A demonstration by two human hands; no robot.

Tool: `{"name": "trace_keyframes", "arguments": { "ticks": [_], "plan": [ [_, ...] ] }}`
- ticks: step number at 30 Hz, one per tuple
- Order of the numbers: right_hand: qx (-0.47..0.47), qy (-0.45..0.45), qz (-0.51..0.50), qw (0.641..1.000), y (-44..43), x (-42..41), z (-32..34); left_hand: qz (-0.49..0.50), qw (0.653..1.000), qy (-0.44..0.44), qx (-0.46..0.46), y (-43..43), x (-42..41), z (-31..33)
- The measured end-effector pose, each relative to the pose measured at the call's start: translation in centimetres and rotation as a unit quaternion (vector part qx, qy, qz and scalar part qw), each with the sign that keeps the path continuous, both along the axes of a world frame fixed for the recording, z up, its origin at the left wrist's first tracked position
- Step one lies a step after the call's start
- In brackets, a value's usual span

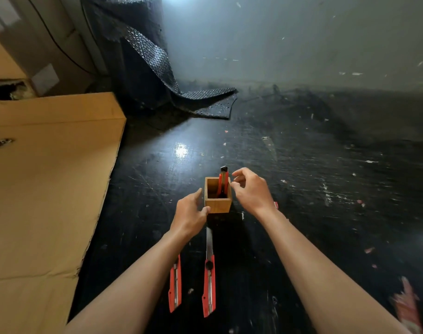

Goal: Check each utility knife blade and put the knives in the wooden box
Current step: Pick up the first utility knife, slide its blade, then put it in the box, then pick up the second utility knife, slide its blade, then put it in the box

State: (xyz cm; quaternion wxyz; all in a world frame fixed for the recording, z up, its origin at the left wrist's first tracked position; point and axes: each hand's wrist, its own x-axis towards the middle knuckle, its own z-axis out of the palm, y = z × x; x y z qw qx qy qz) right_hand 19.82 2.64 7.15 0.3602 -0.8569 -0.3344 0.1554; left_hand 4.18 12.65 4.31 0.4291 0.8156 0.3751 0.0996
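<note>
A small wooden box (217, 205) stands upright on the dark floor. One red utility knife (223, 180) stands inside it, leaning on the far right corner, black end up. My left hand (190, 214) rests against the box's left side, thumb on its front corner. My right hand (250, 190) hovers just right of the box with fingers loosely curled, holding nothing. Two more red utility knives lie on the floor nearer me: one (209, 277) with its blade extended toward the box, another (175, 284) partly under my left forearm. A bit of red (276, 204) shows behind my right wrist.
A large flat cardboard sheet (44, 189) covers the floor on the left. A roll of dark bubble wrap (143, 59) stands at the back, its loose end spread on the floor. A grey wall runs behind. Small scraps litter the scratched black floor (326, 189).
</note>
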Motion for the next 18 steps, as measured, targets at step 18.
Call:
{"name": "trace_keyframes", "arguments": {
  "ticks": [18],
  "plan": [
    [-0.203,0.177,0.077,0.96,-8.7,-14.0,-8.8,-0.019,0.986,0.13,-0.107,-8.6,-9.0,-6.4]
  ]
}}
